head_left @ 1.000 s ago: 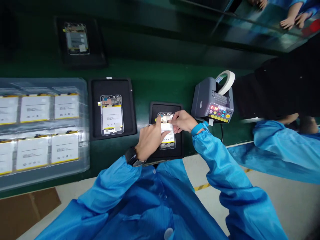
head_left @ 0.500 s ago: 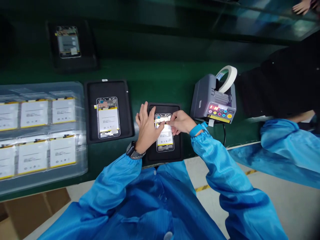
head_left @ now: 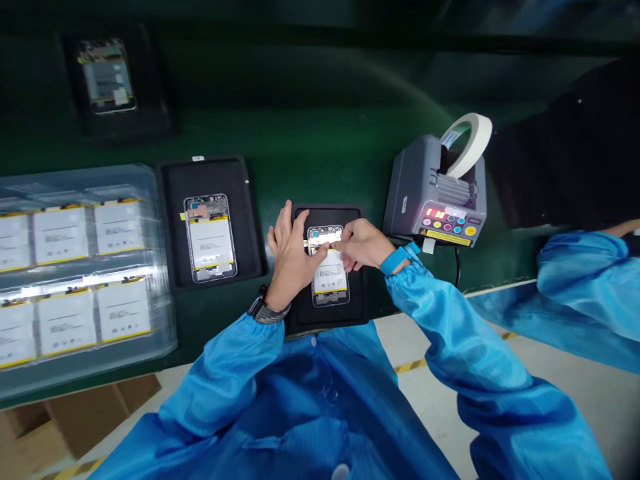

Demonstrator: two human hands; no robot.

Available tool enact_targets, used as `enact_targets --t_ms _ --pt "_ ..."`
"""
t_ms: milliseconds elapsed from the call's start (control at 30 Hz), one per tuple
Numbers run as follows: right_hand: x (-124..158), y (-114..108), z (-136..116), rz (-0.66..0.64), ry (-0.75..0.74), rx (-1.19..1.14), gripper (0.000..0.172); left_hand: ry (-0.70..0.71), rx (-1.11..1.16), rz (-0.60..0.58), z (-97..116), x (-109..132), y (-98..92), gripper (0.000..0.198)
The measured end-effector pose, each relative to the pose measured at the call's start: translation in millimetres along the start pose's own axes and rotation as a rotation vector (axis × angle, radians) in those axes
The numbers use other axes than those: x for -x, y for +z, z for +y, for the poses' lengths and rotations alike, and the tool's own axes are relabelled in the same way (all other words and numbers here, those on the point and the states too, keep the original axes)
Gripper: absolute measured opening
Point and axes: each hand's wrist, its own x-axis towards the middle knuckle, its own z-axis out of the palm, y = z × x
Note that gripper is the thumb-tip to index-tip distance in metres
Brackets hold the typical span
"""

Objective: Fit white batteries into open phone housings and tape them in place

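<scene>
An opened phone (head_left: pixel 330 277) with a white battery in it lies in a black tray (head_left: pixel 357 310) before me. My left hand (head_left: pixel 294 257) reaches over its left side, fingers spread, the thumb tip pressing near the battery's top edge. From the right, my right hand (head_left: pixel 364 244) comes in with fingers closed in a pinch at the same edge, close to the left thumb. Whatever sits between those fingertips is hidden. Another opened phone (head_left: pixel 210 239) with a battery rests in a second black tray (head_left: pixel 253 220) to the left.
A clear plastic tray (head_left: pixel 167 333) with several batteries (head_left: pixel 124 308) stands at far left. Further back lies another phone (head_left: pixel 107 77) in a dark tray. A tape dispenser (head_left: pixel 435 193) with a white tape roll (head_left: pixel 473 147) is on the right, near another person's blue sleeve (head_left: pixel 590 280).
The camera view has shifted slightly, so the tape dispenser appears further right and the trays further left. Both hands keep nearly the same pose over the phone.
</scene>
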Motion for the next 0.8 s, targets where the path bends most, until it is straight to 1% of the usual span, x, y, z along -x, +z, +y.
enact_targets --t_ms 100,167,200,267,300,333,367,400,433,467,500,533,567,600,633,667,700,733,767,800 --pt "0 6 -1 0.017 -0.006 0.014 0.035 0.003 0.017 -0.011 -4 -1 0.2 0.071" --pt "15 11 0 0.042 -0.063 0.014 0.036 0.009 0.025 -0.019 -6 -1 -0.1 0.071" --pt "29 12 1 0.056 -0.123 0.006 0.036 0.011 0.026 -0.015 -7 -2 0.3 0.070" --pt "70 8 6 0.072 -0.326 -0.052 0.030 0.012 0.021 0.015 -7 -4 2.7 0.069" --pt "95 1 10 0.038 -0.457 -0.089 0.025 0.014 0.015 0.040 -7 -6 4.4 0.068" --pt "122 -11 14 0.023 -0.567 -0.130 0.023 0.016 0.008 0.061 -6 -7 6.0 0.067" --pt "151 -28 18 0.097 -0.654 -0.159 0.026 0.016 0.001 0.077 -5 -9 7.3 0.066" --pt "178 -52 22 0.259 -0.727 -0.174 0.028 0.013 -0.005 0.084 -5 -10 8.2 0.065" --pt "202 -82 26 0.500 -0.774 -0.189 0.027 0.007 -0.011 0.084 -4 -11 8.5 0.064" --pt "223 -115 29 0.764 -0.771 -0.201 0.026 0.001 -0.017 0.083 -3 -11 8.5 0.064" --pt "238 -150 33 1.008 -0.755 -0.218 0.027 -0.003 -0.024 0.082 -2 -11 8.2 0.065" --pt "247 -183 38 1.229 -0.708 -0.245 0.029 -0.003 -0.030 0.085 -2 -11 7.8 0.065" --pt "250 -211 42 1.355 -0.620 -0.263 0.031 0.000 -0.033 0.091 -1 -11 7.5 0.066" --pt "248 -230 48 1.371 -0.524 -0.264 0.032 0.006 -0.033 0.097 -1 -11 7.2 0.065" --pt "241 -240 53 1.343 -0.486 -0.263 0.030 0.011 -0.030 0.102 -2 -11 7.2 0.065" --pt "230 -239 58 1.272 -0.454 -0.255 0.028 0.016 -0.024 0.108 -2 -10 7.3 0.064" --pt "218 -228 64 1.158 -0.436 -0.250 0.025 0.021 -0.016 0.113 -2 -10 7.7 0.063" --pt "204 -210 70 1.035 -0.427 -0.258 0.024 0.026 -0.008 0.119 -3 -9 8.2 0.062" --pt "189 -186 76 0.879 -0.415 -0.291 0.025 0.033 -0.002 0.122 -4 -9 8.8 0.062" --pt "176 -159 82 0.765 -0.398 -0.359 0.028 0.038 0.004 0.123 -6 -9 9.4 0.063"
